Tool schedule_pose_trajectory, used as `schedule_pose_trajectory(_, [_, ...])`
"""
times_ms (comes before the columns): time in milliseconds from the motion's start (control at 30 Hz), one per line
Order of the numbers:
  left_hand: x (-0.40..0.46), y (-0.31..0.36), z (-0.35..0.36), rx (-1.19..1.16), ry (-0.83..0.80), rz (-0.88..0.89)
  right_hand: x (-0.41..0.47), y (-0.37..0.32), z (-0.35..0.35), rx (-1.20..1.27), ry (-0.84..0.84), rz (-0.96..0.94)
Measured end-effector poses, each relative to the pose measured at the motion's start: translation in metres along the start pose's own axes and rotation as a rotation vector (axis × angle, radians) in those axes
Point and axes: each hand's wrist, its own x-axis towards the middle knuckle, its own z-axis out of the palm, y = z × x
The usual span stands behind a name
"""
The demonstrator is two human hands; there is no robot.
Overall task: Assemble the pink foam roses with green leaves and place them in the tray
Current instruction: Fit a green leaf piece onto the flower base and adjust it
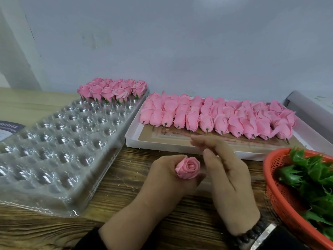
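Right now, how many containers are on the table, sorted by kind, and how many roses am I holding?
Clear plastic cavity tray: 1
White cardboard box of unfinished roses: 1
Red mesh basket of green leaves: 1
Pink rose held in the left hand: 1
Total: 3 containers, 1 held rose

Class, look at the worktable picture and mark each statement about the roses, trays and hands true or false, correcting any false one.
1. The left hand holds a pink rose. True.
2. The clear plastic tray is completely filled with roses. False: only its far end holds roses.
3. The green leaves lie in an orange basket. True.
4. The right hand grips a leaf. False: it holds nothing visible.
5. The white box holds roses lying on their sides. True.
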Motion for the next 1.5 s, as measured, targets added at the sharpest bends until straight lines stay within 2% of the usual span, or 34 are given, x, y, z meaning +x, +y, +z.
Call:
schedule_pose_trajectory(200, [-0.003, -0.001, 0.014, 0.154, -0.073, 0.102, -0.004, -0.004, 0.011, -0.044, -0.021, -0.045])
schedule_pose_trajectory(300, [-0.003, -0.004, 0.017, 0.033, -0.051, 0.112, -0.004, -0.002, 0.013, -0.084, -0.078, -0.02])
schedule_pose_trajectory(467, [-0.004, -0.007, 0.014, -0.119, -0.082, 0.11, -0.003, -0.001, 0.008, -0.091, -0.239, 0.199])
schedule_pose_trajectory(633, [-0.004, -0.005, 0.011, -0.156, -0.047, 0.143, -0.001, 0.001, 0.005, -0.076, -0.325, 0.211])
schedule_pose_trajectory(867, [-0.003, 0.002, 0.008, -0.076, -0.018, 0.175, 0.0, 0.007, 0.002, -0.055, -0.39, 0.264])
schedule_pose_trajectory(967, [-0.002, 0.002, 0.004, -0.103, -0.002, 0.139, -0.001, 0.006, 0.001, -0.03, -0.359, 0.235])
schedule_pose_trajectory(1067, [0.0, 0.0, 0.002, -0.094, 0.086, 0.059, -0.002, 0.003, 0.0, 0.017, -0.218, 0.127])
schedule_pose_trajectory(1233, [-0.003, 0.003, 0.007, 0.025, 0.079, 0.095, -0.003, 0.0, 0.007, -0.022, -0.063, 0.001])
schedule_pose_trajectory(1367, [-0.001, 0.0, 0.01, 0.24, 0.054, 0.158, -0.005, 0.002, 0.013, -0.12, -0.051, -0.029])
schedule_pose_trajectory(1500, [-0.002, -0.002, 0.014, 0.143, 0.068, 0.115, -0.005, 0.003, 0.015, -0.217, -0.093, -0.01])
